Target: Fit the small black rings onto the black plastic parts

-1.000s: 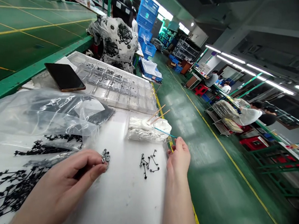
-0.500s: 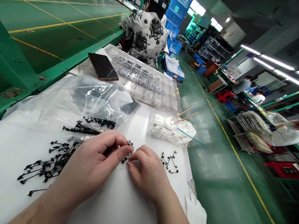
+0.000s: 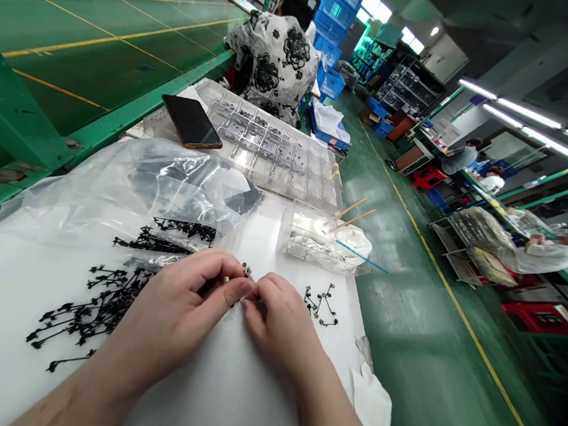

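Over the middle of the white worktop, my left hand [image 3: 187, 311] pinches a small black part [image 3: 247, 270] with pale bits on it, between thumb and forefinger. My right hand [image 3: 281, 320] is closed at the same part, its fingertips meeting those of the left. Most of the part is hidden behind the fingers, so its exact kind does not show. To the left of my left hand lies a heap of black branched plastic pieces [image 3: 99, 306], like moulded sprues. A few similar black pieces with lighter ends [image 3: 322, 307] lie beyond my right hand.
A clear plastic bag [image 3: 167, 175] lies behind the heap. Farther back are a phone [image 3: 192, 122] and a compartment tray [image 3: 270, 145] of small parts. A clear box [image 3: 329, 241] holds white cloth and sticks. A person in a flowered top [image 3: 278, 65] sits beyond.
My right fingertips have closed in against the left ones, covering more of the small part. The whole view has shifted slightly.
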`<action>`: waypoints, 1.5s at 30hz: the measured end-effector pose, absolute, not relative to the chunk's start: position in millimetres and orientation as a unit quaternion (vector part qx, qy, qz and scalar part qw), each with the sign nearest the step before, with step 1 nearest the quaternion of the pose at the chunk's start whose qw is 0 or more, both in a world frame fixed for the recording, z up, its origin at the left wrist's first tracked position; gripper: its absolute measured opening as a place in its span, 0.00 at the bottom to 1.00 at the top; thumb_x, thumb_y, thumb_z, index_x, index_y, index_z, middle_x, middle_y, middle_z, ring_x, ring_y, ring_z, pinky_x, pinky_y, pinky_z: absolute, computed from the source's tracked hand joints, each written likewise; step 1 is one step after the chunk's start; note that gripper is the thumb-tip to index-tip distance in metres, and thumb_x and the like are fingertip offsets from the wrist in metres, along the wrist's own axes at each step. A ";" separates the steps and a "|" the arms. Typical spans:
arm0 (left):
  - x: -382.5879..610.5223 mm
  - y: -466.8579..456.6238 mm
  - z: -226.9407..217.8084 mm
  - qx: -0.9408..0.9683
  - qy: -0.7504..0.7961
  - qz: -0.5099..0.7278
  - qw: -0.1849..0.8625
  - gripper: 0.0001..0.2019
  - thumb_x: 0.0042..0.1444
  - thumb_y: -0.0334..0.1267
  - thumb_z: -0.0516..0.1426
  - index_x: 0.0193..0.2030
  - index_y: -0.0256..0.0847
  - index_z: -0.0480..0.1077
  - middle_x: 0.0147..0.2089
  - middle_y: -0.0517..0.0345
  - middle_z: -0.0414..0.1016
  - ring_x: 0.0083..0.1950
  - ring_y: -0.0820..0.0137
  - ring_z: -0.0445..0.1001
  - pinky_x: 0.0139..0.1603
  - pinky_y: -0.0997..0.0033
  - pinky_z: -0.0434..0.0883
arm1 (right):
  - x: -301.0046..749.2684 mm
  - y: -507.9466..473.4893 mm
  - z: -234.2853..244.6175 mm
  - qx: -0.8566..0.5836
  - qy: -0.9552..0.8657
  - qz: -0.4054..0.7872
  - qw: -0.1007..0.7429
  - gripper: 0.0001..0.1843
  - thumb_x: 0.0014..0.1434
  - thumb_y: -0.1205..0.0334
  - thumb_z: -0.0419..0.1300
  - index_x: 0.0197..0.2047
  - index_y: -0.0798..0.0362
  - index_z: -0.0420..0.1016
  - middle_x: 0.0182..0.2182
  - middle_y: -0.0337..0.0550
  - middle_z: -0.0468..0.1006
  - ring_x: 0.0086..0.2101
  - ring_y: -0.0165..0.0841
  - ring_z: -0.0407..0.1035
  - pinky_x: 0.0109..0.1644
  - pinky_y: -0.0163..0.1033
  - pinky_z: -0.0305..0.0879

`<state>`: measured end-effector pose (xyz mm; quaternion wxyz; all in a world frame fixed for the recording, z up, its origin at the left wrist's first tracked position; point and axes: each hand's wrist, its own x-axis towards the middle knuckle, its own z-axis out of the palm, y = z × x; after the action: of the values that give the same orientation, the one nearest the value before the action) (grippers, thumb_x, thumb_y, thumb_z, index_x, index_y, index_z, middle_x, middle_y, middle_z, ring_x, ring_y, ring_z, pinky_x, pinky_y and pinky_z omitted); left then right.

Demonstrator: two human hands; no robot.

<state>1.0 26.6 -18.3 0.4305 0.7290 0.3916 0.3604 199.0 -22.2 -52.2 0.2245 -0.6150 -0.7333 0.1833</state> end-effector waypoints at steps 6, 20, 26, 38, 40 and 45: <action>5.9 23.7 -21.2 0.748 0.370 0.349 0.426 0.11 0.73 0.42 0.57 0.37 0.46 0.74 0.35 0.63 0.76 0.36 0.67 0.74 0.37 0.67 0.68 | 214.8 -31.1 -41.2 -0.622 -0.593 0.315 0.402 0.01 0.63 0.64 0.67 0.39 0.50 0.79 0.30 0.38 0.80 0.30 0.32 0.71 0.35 0.38 0.67; 21.3 10.6 -27.2 0.762 0.327 0.327 0.453 0.10 0.74 0.37 0.56 0.38 0.46 0.72 0.37 0.61 0.76 0.37 0.68 0.74 0.38 0.69 0.68 | 213.8 -37.5 -25.6 -0.518 -0.399 0.477 0.587 0.06 0.59 0.61 0.76 0.39 0.49 0.86 0.33 0.42 0.88 0.28 0.29 0.77 0.33 0.34 0.75; 21.2 11.7 -25.9 0.766 0.330 0.322 0.448 0.11 0.74 0.38 0.55 0.37 0.46 0.72 0.37 0.59 0.76 0.37 0.67 0.74 0.38 0.68 0.68 | 216.3 -38.9 -23.6 -0.504 -0.407 0.467 0.602 0.06 0.57 0.61 0.79 0.38 0.46 0.89 0.32 0.41 0.87 0.30 0.33 0.79 0.35 0.38 0.77; 21.5 8.1 -33.4 0.779 0.332 0.305 0.437 0.11 0.75 0.36 0.54 0.37 0.45 0.68 0.39 0.61 0.73 0.39 0.68 0.72 0.40 0.68 0.67 | 212.6 -44.9 -23.1 -0.483 -0.488 0.455 0.567 0.08 0.63 0.65 0.75 0.44 0.41 0.89 0.37 0.39 0.83 0.38 0.30 0.77 0.42 0.35 0.73; 21.3 8.4 -33.7 0.781 0.333 0.303 0.432 0.11 0.75 0.36 0.54 0.37 0.45 0.68 0.39 0.60 0.73 0.39 0.68 0.72 0.40 0.67 0.67 | 213.1 -46.4 -22.8 -0.494 -0.470 0.461 0.567 0.07 0.63 0.64 0.75 0.44 0.42 0.88 0.36 0.38 0.83 0.37 0.29 0.77 0.42 0.34 0.73; 21.2 8.2 -33.4 0.785 0.341 0.302 0.420 0.12 0.75 0.36 0.54 0.37 0.45 0.68 0.38 0.59 0.74 0.37 0.67 0.72 0.37 0.67 0.67 | 213.4 -47.3 -22.3 -0.522 -0.530 0.392 0.541 0.04 0.63 0.64 0.74 0.41 0.46 0.87 0.35 0.40 0.82 0.36 0.32 0.75 0.41 0.38 0.72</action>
<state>21.2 8.2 -33.4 0.4196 0.7853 0.3406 0.3021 213.4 -47.3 -22.3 0.5411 -0.5220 -0.5300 0.3921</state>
